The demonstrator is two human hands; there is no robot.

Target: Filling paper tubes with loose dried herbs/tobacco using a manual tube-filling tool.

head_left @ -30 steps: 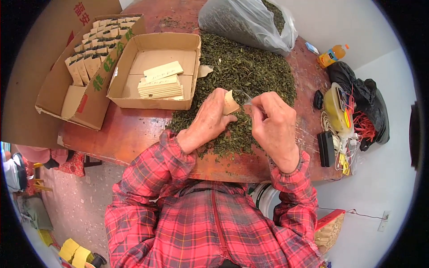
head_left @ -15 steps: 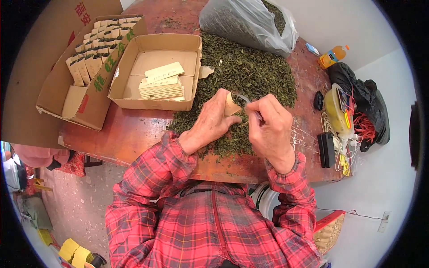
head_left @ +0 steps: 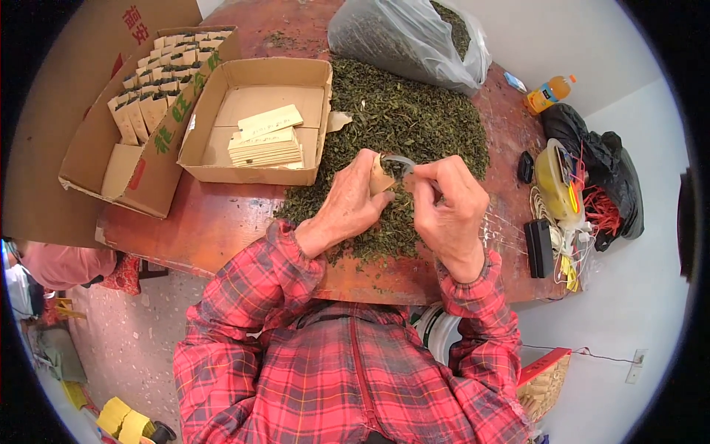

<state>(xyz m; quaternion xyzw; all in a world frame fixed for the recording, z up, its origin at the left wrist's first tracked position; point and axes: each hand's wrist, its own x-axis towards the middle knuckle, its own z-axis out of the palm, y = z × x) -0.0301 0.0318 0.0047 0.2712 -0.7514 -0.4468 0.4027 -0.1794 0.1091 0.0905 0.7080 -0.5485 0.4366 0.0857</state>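
Observation:
My left hand (head_left: 345, 198) is closed round a small brown paper packet (head_left: 380, 179), held over the pile of dried green leaves (head_left: 414, 107). In a pinch, my right hand (head_left: 452, 213) grips a clear, curved plastic scoop-like piece (head_left: 400, 160). Its far end is at the mouth of the packet; how deep it reaches inside I cannot tell. Left of the pile, a shallow cardboard box (head_left: 244, 175) contains a stack of flat paper packets (head_left: 262, 154). Beyond it, a longer cardboard box (head_left: 107, 159) holds rows of upright leaf-filled packets (head_left: 161, 81).
A translucent plastic bag (head_left: 392, 37) of leaves rests at the back. On the right are an orange drink bottle (head_left: 549, 95), a yellowish tub (head_left: 551, 174), a black case (head_left: 538, 248), cables and a black bag (head_left: 625, 174). The red-brown table (head_left: 185, 233) has its front edge near my waist.
My right hand has shifted slightly right, and more of the scoop's curve shows by the packet's mouth. My left hand still holds the packet in nearly the same place.

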